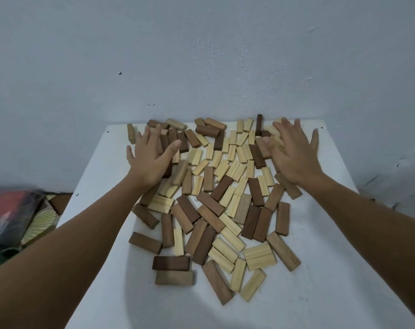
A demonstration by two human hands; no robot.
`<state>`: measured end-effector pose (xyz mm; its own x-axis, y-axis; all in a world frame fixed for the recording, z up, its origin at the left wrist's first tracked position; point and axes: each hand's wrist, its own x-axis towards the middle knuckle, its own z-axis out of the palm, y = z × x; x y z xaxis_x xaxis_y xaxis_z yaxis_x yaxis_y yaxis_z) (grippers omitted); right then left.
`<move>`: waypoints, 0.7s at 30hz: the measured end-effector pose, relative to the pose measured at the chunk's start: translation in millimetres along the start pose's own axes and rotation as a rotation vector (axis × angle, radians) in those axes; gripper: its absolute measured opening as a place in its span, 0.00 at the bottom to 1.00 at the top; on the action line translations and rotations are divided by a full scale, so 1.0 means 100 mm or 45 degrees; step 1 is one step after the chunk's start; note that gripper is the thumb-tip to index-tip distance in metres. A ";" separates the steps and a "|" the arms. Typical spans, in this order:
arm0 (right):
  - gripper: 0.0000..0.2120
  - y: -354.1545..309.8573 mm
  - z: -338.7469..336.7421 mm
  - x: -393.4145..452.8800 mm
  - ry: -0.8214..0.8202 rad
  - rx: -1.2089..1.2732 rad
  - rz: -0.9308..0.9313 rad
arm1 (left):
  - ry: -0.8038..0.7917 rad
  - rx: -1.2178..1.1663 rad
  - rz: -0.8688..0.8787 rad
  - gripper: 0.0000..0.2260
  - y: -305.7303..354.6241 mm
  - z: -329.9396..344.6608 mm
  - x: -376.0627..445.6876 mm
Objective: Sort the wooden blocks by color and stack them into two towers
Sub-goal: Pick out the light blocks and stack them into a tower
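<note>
From the head camera, the wooden blocks (216, 200) lie in one loose, mixed heap across the middle of the white table (332, 269), running from the near edge area back to the wall (201, 55). No tower is begun and no colours are separated yet.

The left hand (149, 160) lies flat, fingers spread, on the far-left part of the heap, pressing on dark pieces and gripping nothing. The right hand (294, 153) is likewise splayed and flat on the far-right part, over pale pieces, with nothing held.

The risk I see is at the edges. If both palms sweep outward, blocks at the far left, such as the tan block (131, 134) standing close to the table's left edge, could go over the side onto the clutter (16, 217) lying on the floor there. The dark block (259, 124) standing upright against the wall looks ready to topple at a nudge. Pieces lying on top of others in the far middle may slide when their neighbours shift.

All are plain rectangular bars with square-cut ends. The pale ones look like light pine with fine straight grain; the brown ones range from tan to deep chocolate, matt and smooth-looking. Mid-tan pieces could be misjudged when sorting. The tabletop is smooth and white, so blocks will likely slide easily.
</note>
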<state>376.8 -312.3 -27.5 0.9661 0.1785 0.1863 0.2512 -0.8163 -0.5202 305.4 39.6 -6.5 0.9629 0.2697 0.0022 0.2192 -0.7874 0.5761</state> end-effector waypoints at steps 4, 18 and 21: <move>0.36 -0.33 -0.06 -0.68 -0.069 0.186 -0.195 | -0.157 -0.067 0.252 0.39 0.10 -0.11 -0.75; 0.46 -0.47 -0.07 -1.62 -0.574 -0.363 -0.621 | -0.246 0.607 0.784 0.42 -0.01 0.29 -1.85; 0.44 -0.47 -0.03 -1.70 -0.459 -0.295 -0.604 | -0.237 0.522 0.790 0.36 -0.01 0.28 -1.84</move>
<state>200.9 -305.9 -32.6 0.7225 0.6903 0.0388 0.6760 -0.6935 -0.2490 132.8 -24.6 -30.3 0.9313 -0.3579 0.0676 -0.3643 -0.9165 0.1653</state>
